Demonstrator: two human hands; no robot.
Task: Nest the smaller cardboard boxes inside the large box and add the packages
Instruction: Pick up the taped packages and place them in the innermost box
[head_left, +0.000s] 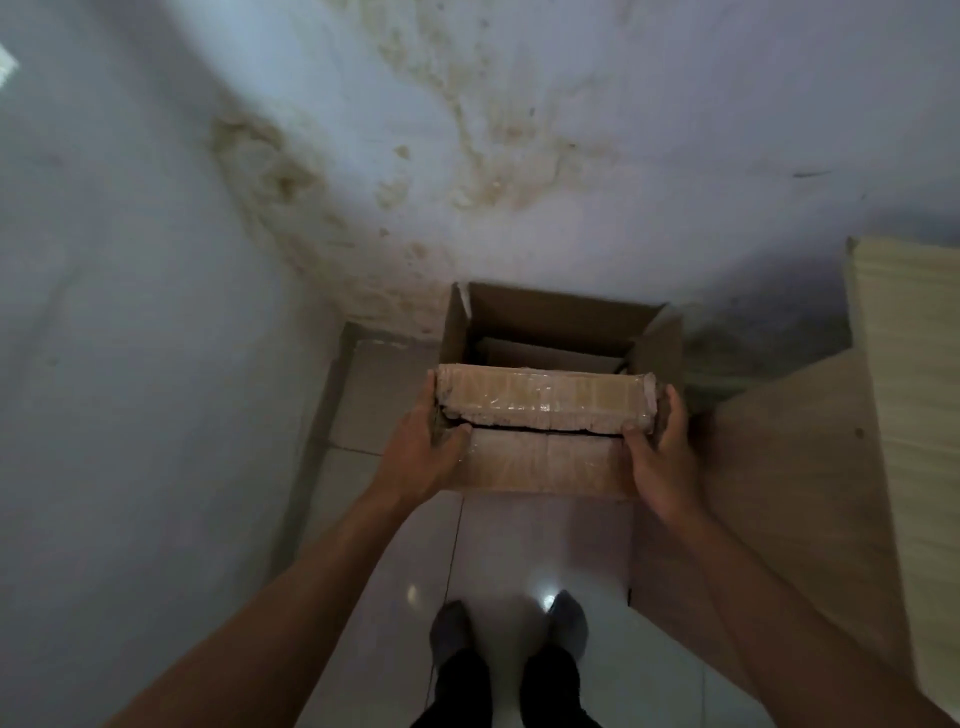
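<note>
A large open cardboard box (550, 314) stands on the floor against the stained wall, flaps up, with a smaller cardboard box (550, 356) visible inside it. I hold a taped brown cardboard box (540, 415) just above the near edge of the large box. My left hand (421, 452) grips its left end and my right hand (662, 457) grips its right end. The held box hides the near wall of the large box.
A stained white wall (467, 156) rises behind the box, and another wall (104, 312) is close on the left. A wooden panel (779, 467) and stacked boards (914, 364) stand on the right. My feet (509, 634) stand on white floor tiles.
</note>
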